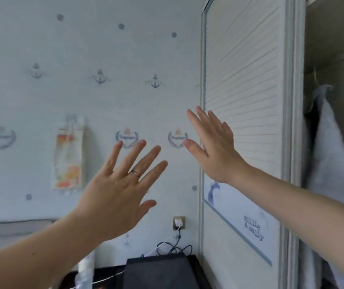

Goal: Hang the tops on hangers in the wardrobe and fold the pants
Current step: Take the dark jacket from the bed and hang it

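The wall [83, 49] fills the left of the view. The wardrobe [337, 38] takes the right, its slatted door [244, 69] covering the near part and only the strip past the door's right edge standing open. In that strip a grey garment [329, 153], probably a top, hangs close against the door's edge. No pants or spare hangers are in view. The left hand [116, 192] and right hand [214, 147] are both raised with fingers spread and hold nothing, the right one in front of the door's left edge. The opening looks narrow, so a top pushed in could catch on the door's edge or drag the garment off its hook. Below, at the wardrobe's bottom left corner, cables [173, 247] trail from a socket [179, 222] over a dark box [158, 272], and a dangling sleeve could snag them.
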Demonstrator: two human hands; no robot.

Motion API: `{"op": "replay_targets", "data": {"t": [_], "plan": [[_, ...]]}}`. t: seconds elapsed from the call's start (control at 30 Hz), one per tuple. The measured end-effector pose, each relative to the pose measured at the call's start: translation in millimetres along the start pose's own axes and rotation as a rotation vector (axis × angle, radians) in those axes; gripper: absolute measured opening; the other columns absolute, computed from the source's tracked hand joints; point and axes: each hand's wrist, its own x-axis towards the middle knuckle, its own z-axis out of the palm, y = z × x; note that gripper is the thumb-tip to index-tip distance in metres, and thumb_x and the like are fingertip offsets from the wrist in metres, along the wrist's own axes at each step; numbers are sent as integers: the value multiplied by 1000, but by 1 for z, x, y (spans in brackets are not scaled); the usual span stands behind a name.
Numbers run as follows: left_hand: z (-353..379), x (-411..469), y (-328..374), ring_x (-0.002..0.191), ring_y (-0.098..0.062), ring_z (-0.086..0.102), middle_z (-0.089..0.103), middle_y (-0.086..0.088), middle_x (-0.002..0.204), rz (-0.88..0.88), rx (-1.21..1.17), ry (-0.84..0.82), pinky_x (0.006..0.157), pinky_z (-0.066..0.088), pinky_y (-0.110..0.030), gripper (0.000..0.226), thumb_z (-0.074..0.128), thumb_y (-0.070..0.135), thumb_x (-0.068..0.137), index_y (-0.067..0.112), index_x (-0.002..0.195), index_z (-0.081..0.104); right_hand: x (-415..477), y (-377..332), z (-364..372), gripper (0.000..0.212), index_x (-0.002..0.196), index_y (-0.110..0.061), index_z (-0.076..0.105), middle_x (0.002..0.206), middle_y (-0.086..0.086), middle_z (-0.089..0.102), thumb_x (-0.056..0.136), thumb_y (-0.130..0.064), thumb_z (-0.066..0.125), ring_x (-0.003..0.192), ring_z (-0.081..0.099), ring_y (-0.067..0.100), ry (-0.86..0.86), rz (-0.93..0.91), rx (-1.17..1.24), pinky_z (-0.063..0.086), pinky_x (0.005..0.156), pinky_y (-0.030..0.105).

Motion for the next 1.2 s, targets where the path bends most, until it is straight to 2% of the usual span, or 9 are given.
{"op": "replay_targets", "data": {"t": [0.17, 0.33, 0.43, 0.63, 0.73, 0.9, 1.0, 1.1, 1.2], "plan": [[-12, -151, -66, 155, -38, 11, 16, -11, 168, -35, 80, -165, 120, 16, -65, 77, 34, 59, 94, 18, 159, 30, -22, -152, 73, 68, 158, -41, 2, 169, -11, -2, 96, -69, 13, 155, -11, 14, -117, -260, 104, -7, 123, 53], [-33, -298, -115, 154, -39, 13, 14, -11, 169, -179, 125, -356, 119, 18, -66, 77, 36, 58, 94, 18, 159, 28, -50, -279, 136, 68, 159, -39, 2, 169, -10, -1, 98, -67, 15, 155, -10, 15, -264, -482, 174, -7, 123, 53], [-44, -382, -130, 155, -38, 11, 13, -10, 169, -294, 154, -475, 120, 15, -65, 78, 36, 60, 95, 19, 160, 26, -71, -347, 173, 71, 160, -36, 8, 169, -10, 3, 97, -66, 19, 156, -5, 15, -328, -601, 246, -3, 122, 55], [-63, -541, -129, 154, -38, 17, 25, -9, 166, -659, 113, -650, 120, 15, -66, 74, 41, 58, 93, 18, 155, 39, -118, -479, 252, 69, 159, -30, 23, 167, -4, 17, 98, -62, 23, 155, 11, 21, -477, -787, 413, 9, 120, 60], [-70, -611, -126, 155, -37, 14, 23, -9, 167, -847, 109, -732, 120, 14, -65, 74, 45, 57, 93, 18, 156, 38, -141, -536, 297, 68, 158, -31, 26, 167, -6, 19, 98, -63, 23, 154, 14, 21, -555, -846, 523, 9, 120, 60], [-74, -711, -119, 155, -35, 13, 23, -7, 167, -1205, 101, -892, 121, 15, -64, 79, 65, 54, 89, 20, 156, 38, -175, -628, 374, 68, 156, -37, 26, 165, -12, 21, 94, -65, 24, 154, 10, 13, -758, -912, 652, 4, 122, 53], [-69, -764, -112, 156, -31, 0, 14, -4, 169, -1358, 74, -995, 123, 6, -61, 75, 49, 60, 94, 25, 159, 30, -192, -674, 422, 73, 157, -37, 24, 166, -15, 17, 91, -68, 16, 154, 6, 10, -875, -935, 674, 0, 122, 52], [-61, -807, -106, 156, -32, 3, 16, -6, 168, -1482, 29, -1100, 123, 9, -62, 76, 30, 66, 94, 25, 159, 29, -209, -713, 467, 76, 157, -38, 23, 165, -17, 16, 89, -71, 13, 154, 3, 7, -1010, -939, 711, -6, 122, 47], [-50, -846, -95, 156, -30, -7, 5, -3, 170, -1599, -18, -1161, 124, -5, -55, 77, 24, 68, 95, 30, 161, 16, -228, -748, 508, 73, 157, -39, 21, 165, -16, 16, 91, -71, 16, 154, 4, 8, -1133, -946, 688, -4, 122, 46]]}}
